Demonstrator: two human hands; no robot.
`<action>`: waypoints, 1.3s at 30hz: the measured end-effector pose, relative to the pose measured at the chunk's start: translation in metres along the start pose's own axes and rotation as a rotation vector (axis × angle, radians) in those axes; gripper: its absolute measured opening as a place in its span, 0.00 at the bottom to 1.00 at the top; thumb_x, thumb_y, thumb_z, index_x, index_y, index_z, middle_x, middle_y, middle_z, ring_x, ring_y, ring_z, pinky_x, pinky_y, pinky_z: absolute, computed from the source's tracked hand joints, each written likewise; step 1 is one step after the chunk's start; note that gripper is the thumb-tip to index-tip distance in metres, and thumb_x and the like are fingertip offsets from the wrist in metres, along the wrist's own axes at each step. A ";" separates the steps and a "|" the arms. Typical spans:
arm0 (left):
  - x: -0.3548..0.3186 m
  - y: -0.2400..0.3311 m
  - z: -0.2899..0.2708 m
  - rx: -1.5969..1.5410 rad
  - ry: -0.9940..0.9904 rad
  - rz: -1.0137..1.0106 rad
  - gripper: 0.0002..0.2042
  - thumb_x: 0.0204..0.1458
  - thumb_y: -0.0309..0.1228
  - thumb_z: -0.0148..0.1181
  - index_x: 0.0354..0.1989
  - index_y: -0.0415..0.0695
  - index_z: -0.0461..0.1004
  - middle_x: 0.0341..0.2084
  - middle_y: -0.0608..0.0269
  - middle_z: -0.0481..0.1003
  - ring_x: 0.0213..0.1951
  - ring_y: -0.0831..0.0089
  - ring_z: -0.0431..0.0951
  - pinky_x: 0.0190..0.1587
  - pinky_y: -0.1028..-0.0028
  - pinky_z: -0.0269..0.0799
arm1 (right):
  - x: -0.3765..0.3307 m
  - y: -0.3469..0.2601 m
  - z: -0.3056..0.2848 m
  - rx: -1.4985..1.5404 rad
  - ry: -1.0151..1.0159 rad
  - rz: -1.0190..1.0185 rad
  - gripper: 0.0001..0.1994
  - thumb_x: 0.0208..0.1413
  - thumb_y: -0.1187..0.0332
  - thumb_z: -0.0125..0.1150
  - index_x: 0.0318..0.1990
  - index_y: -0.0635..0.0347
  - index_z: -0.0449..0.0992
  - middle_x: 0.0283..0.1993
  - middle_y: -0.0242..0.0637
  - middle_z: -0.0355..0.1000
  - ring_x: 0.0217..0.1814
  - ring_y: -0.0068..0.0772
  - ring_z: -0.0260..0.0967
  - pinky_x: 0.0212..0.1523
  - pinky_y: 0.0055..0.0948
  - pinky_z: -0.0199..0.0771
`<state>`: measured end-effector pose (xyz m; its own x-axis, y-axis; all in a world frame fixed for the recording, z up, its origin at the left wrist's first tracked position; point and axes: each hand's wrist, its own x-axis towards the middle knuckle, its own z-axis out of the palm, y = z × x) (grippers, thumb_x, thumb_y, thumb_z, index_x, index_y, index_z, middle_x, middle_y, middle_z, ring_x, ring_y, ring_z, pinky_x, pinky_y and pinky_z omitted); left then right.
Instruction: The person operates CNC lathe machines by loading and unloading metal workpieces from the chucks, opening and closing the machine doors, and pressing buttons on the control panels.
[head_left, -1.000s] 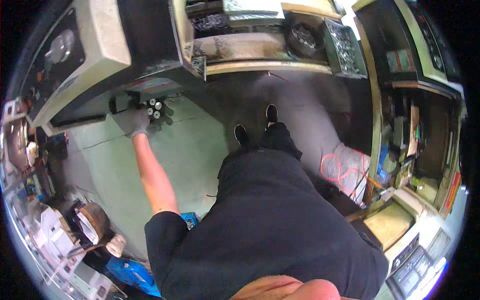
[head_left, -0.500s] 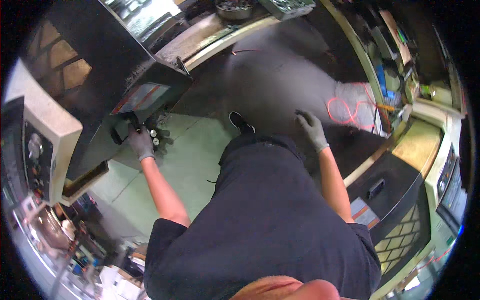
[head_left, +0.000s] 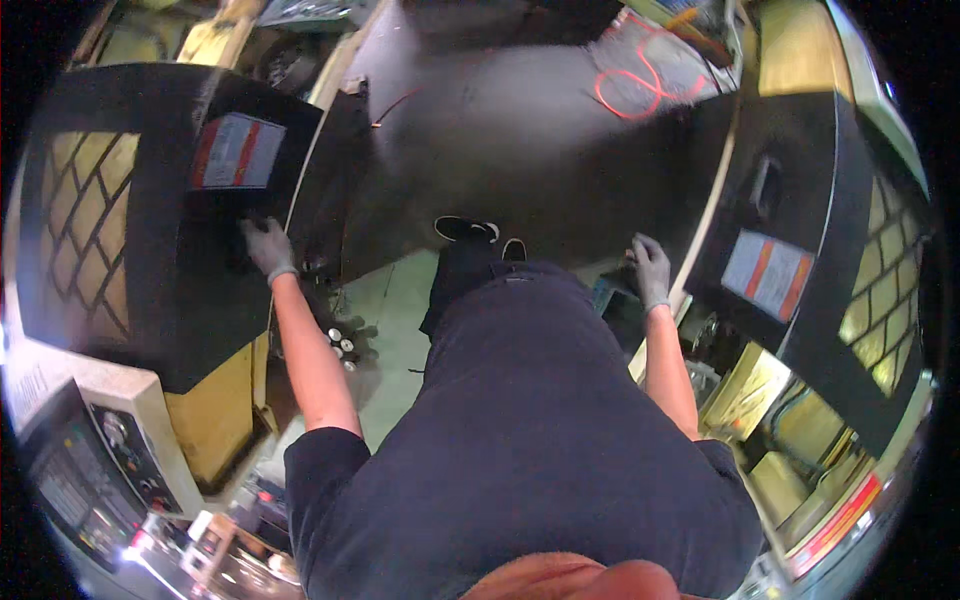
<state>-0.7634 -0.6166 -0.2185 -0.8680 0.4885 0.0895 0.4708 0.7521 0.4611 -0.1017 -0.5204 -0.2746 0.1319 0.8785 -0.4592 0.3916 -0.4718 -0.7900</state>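
My left hand [head_left: 265,248], in a grey glove, lies on the face of a black machine door [head_left: 150,300] on my left, its fingers curled into a dark recess beside a white and red label [head_left: 238,150]. A second black door [head_left: 800,190] stands on my right, and my gloved right hand [head_left: 650,270] holds its pale inner edge. Each door has a yellow-lit diamond-mesh window. My dark trousers and black shoes [head_left: 465,228] stand between the two doors.
A small metal part with several round studs [head_left: 340,345] sits low by the left door over the green floor [head_left: 395,300]. A red hose [head_left: 640,80] lies coiled on the grey floor ahead. A control panel [head_left: 90,470] is at lower left.
My left hand has left the studded part and moved onto the left door. My right hand has come to the right door's edge. Both doors now fill the sides of the view.
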 end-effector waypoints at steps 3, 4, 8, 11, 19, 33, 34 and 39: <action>0.032 -0.007 0.030 0.101 0.099 0.200 0.26 0.53 0.33 0.53 0.58 0.31 0.63 0.52 0.32 0.69 0.56 0.45 0.69 0.58 0.59 0.63 | -0.050 -0.068 -0.004 -0.034 0.086 -0.105 0.16 0.60 0.66 0.57 0.52 0.66 0.73 0.51 0.42 0.74 0.51 0.32 0.73 0.51 0.27 0.70; 0.036 0.011 0.035 0.035 0.073 0.214 0.25 0.52 0.33 0.53 0.57 0.31 0.64 0.50 0.31 0.70 0.54 0.43 0.71 0.56 0.58 0.65 | -0.064 -0.074 -0.012 -0.093 0.202 -0.278 0.16 0.59 0.67 0.57 0.52 0.66 0.73 0.52 0.44 0.73 0.53 0.36 0.71 0.53 0.29 0.69; 0.048 0.043 0.042 0.041 0.029 0.136 0.21 0.50 0.32 0.52 0.52 0.35 0.64 0.45 0.35 0.73 0.49 0.41 0.73 0.52 0.53 0.68 | -0.136 -0.130 -0.056 -0.371 0.607 -0.699 0.15 0.58 0.71 0.56 0.52 0.65 0.73 0.56 0.49 0.69 0.59 0.46 0.66 0.59 0.37 0.65; 0.036 0.061 0.049 0.118 0.062 0.002 0.21 0.50 0.32 0.51 0.53 0.36 0.63 0.45 0.35 0.74 0.49 0.42 0.74 0.52 0.52 0.68 | -0.165 -0.135 -0.099 -0.568 1.030 -0.788 0.15 0.59 0.73 0.55 0.51 0.73 0.69 0.56 0.57 0.67 0.61 0.54 0.63 0.61 0.44 0.62; 0.020 0.053 0.034 0.172 0.046 -0.007 0.25 0.52 0.31 0.50 0.57 0.34 0.56 0.45 0.31 0.72 0.47 0.37 0.73 0.53 0.53 0.68 | -0.150 -0.133 -0.161 -0.451 1.469 -0.316 0.32 0.59 0.65 0.58 0.65 0.72 0.52 0.69 0.59 0.48 0.72 0.52 0.46 0.71 0.45 0.47; -0.054 0.370 0.216 -0.839 -1.096 -0.416 0.12 0.54 0.28 0.56 0.45 0.38 0.73 0.22 0.68 0.65 0.19 0.80 0.61 0.20 0.77 0.55 | -0.065 -0.168 -0.158 0.170 1.791 -0.101 0.37 0.56 0.69 0.59 0.68 0.71 0.45 0.67 0.56 0.52 0.62 0.46 0.60 0.63 0.40 0.62; -0.042 0.390 0.246 -0.872 -1.195 -0.324 0.11 0.54 0.29 0.55 0.43 0.38 0.74 0.22 0.66 0.67 0.19 0.78 0.64 0.21 0.76 0.58 | -0.065 -0.159 -0.164 0.019 1.771 -0.132 0.36 0.56 0.69 0.58 0.68 0.69 0.46 0.67 0.56 0.52 0.63 0.47 0.60 0.63 0.40 0.62; -0.018 0.534 0.307 -0.822 -1.674 0.131 0.10 0.51 0.24 0.52 0.41 0.34 0.73 0.27 0.61 0.74 0.25 0.73 0.73 0.29 0.76 0.68 | -0.049 -0.155 -0.158 -0.165 1.874 -0.072 0.32 0.61 0.64 0.55 0.65 0.75 0.51 0.67 0.59 0.54 0.65 0.48 0.59 0.64 0.40 0.60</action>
<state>-0.4482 -0.0880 -0.2448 0.4382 0.7730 -0.4587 -0.1130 0.5537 0.8250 -0.0248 -0.4784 -0.0655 0.7607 -0.1189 0.6382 0.4978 -0.5241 -0.6910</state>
